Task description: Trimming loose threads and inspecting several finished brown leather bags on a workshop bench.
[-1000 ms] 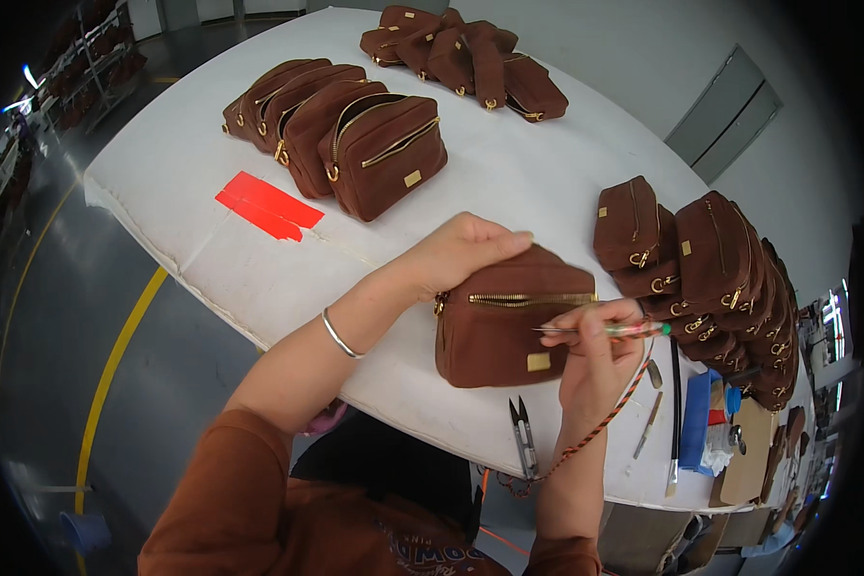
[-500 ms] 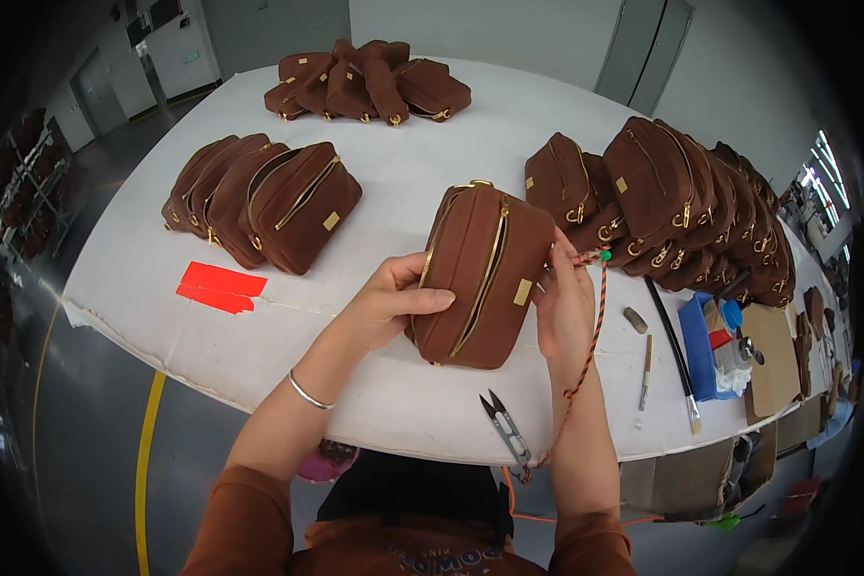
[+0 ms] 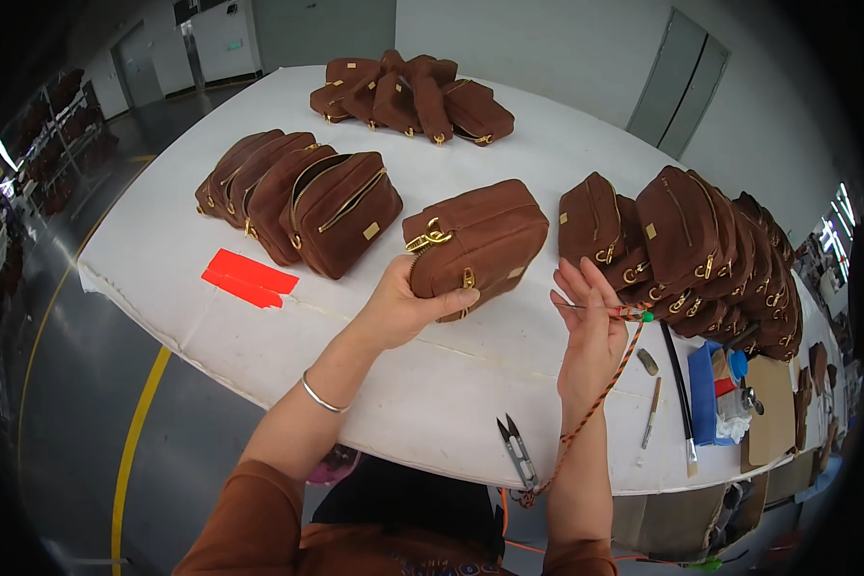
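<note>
My left hand (image 3: 401, 309) grips a brown zippered pouch (image 3: 494, 226) by one end, thumb on top beside a gold zipper pull. A gold ring clasp shows at that end, and the pouch lies tilted just over the white table. To its right, my right hand (image 3: 588, 346) is raised, palm turned up, with a thin pointed tool (image 3: 632, 314) with a green end held between thumb and fingers. A twisted orange-and-black cord (image 3: 612, 394) hangs from the tool along my forearm. Thread snips (image 3: 516, 449) lie near the table's front edge.
Brown pouches stand in a row (image 3: 298, 197) at left, a pile (image 3: 394, 96) at the back and a big stack (image 3: 730, 240) at right. Red tape (image 3: 248, 278) marks the white table (image 3: 355, 422). A long black brush (image 3: 680, 403) lies beside a blue bin (image 3: 704, 394).
The pouch has been turned so its clasp end faces my left hand, its zipper side rolled toward me. My right hand has come off the pouch, fingers up, with the thin tool in view.
</note>
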Demonstrator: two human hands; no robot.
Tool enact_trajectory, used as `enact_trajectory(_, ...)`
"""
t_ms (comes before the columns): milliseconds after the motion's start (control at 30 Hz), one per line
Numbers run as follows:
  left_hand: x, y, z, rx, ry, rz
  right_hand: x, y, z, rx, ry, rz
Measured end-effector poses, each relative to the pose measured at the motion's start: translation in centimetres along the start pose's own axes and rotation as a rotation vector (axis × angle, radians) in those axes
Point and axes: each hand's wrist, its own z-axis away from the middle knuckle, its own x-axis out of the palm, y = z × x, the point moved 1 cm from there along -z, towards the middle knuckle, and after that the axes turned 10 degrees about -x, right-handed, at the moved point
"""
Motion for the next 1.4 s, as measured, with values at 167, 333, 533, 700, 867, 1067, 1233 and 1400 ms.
enact_trajectory(167, 0.4, 0.4, 0.2, 0.015, -0.017, 0.083, 0.5, -0.3, 0.1, -0.040, 0.047, 0.038)
enact_trajectory(333, 0.8, -0.1, 0.2, -0.075, -0.075, 0.180, 0.0, -0.1, 0.4, -0.029, 0.116, -0.015)
enact_trajectory(533, 1.3, -0.3, 0.4, -0.086, -0.063, 0.064, -0.1, -1.5, 1.2, 0.138, -0.318, -0.366)
enact_trajectory(700, 1.6, -0.4, 0.9, -0.112, -0.116, -0.035, 2.6, -2.6, 2.2, 0.289, -0.504, -0.347)
enact_trajectory(867, 1.7, -0.8, 0.8, -0.145, -0.207, -0.029, 1.3, -1.5, 2.4, 0.343, -0.594, -0.383)
enact_trajectory(1067, 2.3, -0.3, 0.7, -0.133, -0.113, 0.092, 2.0, -1.5, 2.6, 0.302, -0.469, -0.463)
enact_trajectory(1233, 1.7, -0.5, 0.6, -0.136, -0.097, 0.280, 1.0, -0.3, 2.5, 0.205, -0.371, -0.591)
enact_trajectory(1400, 1.7, -0.6, 0.7, -0.222, -0.096, 0.470, 1.9, -1.3, 2.7, 0.159, -0.230, -0.525)
